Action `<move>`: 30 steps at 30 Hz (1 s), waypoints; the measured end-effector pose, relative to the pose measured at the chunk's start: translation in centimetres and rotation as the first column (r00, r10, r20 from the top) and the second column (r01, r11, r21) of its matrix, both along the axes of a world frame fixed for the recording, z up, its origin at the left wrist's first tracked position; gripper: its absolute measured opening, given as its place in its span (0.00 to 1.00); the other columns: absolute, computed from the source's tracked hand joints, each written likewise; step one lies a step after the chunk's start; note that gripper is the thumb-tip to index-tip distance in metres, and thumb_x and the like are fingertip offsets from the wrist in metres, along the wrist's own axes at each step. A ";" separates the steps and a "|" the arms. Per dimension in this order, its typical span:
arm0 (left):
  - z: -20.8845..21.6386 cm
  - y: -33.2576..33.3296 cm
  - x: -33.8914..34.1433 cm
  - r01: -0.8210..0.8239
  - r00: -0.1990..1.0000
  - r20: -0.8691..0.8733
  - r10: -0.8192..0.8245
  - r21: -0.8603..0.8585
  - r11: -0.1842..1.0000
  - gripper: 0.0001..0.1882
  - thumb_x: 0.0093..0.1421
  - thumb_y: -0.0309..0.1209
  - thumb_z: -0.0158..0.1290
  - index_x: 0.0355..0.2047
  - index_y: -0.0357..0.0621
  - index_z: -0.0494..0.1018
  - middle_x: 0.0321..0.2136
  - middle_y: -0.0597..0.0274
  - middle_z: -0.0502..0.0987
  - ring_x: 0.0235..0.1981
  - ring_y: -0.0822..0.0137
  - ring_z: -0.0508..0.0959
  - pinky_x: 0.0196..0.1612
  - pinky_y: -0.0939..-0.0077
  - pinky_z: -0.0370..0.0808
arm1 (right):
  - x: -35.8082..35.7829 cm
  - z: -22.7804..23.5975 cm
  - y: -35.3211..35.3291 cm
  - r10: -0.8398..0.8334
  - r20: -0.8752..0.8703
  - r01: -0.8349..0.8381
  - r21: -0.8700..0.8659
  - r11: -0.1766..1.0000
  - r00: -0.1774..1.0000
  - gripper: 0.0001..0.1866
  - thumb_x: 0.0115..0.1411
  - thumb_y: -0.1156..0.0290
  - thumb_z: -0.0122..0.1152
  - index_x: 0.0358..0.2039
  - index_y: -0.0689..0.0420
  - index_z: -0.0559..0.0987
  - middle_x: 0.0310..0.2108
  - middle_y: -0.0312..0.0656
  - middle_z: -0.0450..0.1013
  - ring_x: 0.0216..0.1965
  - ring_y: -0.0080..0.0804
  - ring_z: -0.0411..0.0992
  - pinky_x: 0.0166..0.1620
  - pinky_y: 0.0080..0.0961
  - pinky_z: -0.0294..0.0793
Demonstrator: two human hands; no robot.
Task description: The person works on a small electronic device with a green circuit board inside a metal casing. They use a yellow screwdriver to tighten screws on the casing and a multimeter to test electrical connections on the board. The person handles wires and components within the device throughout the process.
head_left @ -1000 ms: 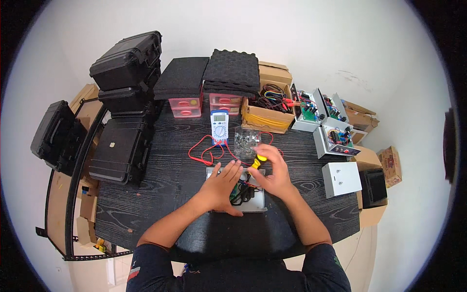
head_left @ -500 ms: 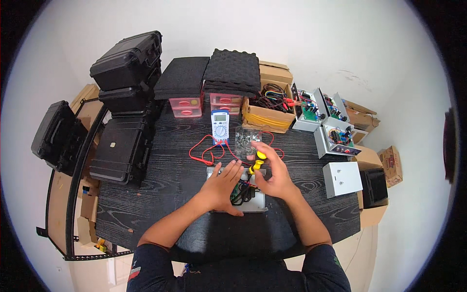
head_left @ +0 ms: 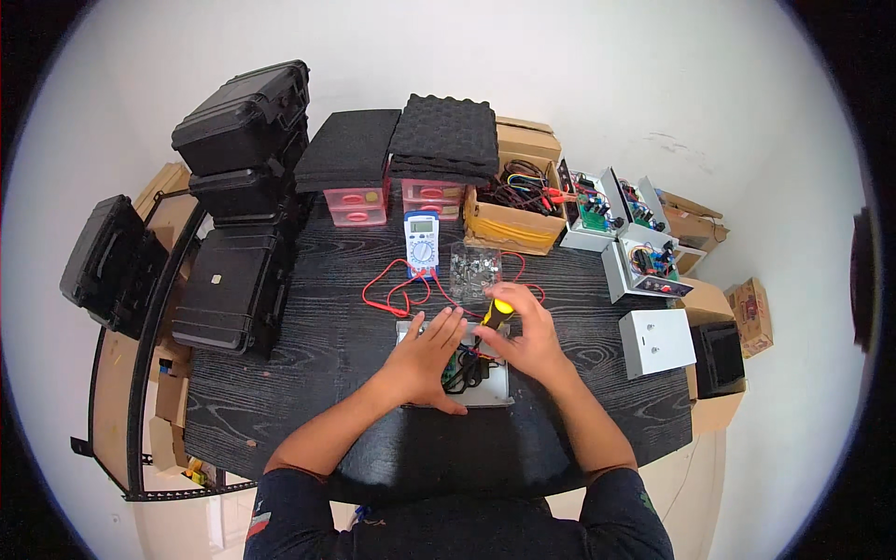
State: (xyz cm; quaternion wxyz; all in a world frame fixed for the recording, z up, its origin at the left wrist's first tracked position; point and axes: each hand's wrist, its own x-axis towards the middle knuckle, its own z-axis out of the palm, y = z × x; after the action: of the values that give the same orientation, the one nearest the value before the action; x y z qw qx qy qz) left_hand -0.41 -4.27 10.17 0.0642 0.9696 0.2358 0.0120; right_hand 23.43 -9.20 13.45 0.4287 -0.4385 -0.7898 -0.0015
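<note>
1. While the left hand (head_left: 425, 359) lies spread across the left part of an open metal box (head_left: 495, 388), its thumb at the near edge, the right hand (head_left: 528, 338) is closed around a yellow and black screwdriver (head_left: 498, 312); the hands are apart.
2. At the lower centre of the frame, the box rests on a dark table (head_left: 327, 317); the screwdriver leans over it, its tip hidden.
3. Light and stiff, I judge, the screwdriver is best held by its thick handle.
4. The box seems rigid and might slide, so its outer walls offer the safest hold.
5. Inside, the black wires (head_left: 474, 375) look soft, the green circuit board (head_left: 451, 368) probably fragile: fingers belong off both.
</note>
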 end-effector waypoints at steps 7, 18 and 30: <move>-0.2 0.1 0.0 0.000 1.000 0.002 0.000 -0.002 1.000 0.79 0.41 0.80 0.62 0.76 0.29 0.48 0.78 0.41 0.48 0.80 0.49 0.44 0.78 0.39 0.42 | -1.0 0.0 -0.5 0.054 -0.322 -0.119 -0.187 0.975 0.945 0.33 0.59 0.79 0.70 0.65 0.57 0.71 0.61 0.55 0.74 0.61 0.51 0.76 0.61 0.42 0.77; 0.1 0.0 0.0 -0.001 1.000 -0.014 0.001 -0.002 1.000 0.79 0.41 0.79 0.62 0.76 0.30 0.48 0.78 0.41 0.47 0.80 0.49 0.44 0.78 0.40 0.42 | -0.4 -0.8 -0.1 -0.010 -0.124 0.008 -0.015 1.000 0.992 0.32 0.58 0.79 0.70 0.63 0.58 0.72 0.60 0.56 0.74 0.61 0.53 0.75 0.62 0.42 0.76; 0.1 0.0 0.0 -0.005 0.999 -0.036 0.005 0.008 1.000 0.80 0.41 0.80 0.61 0.77 0.30 0.47 0.78 0.42 0.47 0.80 0.49 0.44 0.78 0.39 0.42 | -0.6 0.5 -0.6 0.088 -0.207 -0.105 -0.074 0.992 0.974 0.34 0.57 0.79 0.71 0.65 0.58 0.70 0.60 0.56 0.74 0.60 0.55 0.76 0.62 0.42 0.76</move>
State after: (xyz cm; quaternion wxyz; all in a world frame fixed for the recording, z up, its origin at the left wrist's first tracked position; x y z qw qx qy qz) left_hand -0.38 -4.24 10.22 0.0560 0.9694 0.2391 -0.0044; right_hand 22.84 -9.80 13.95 0.4878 -0.4151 -0.7617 0.0973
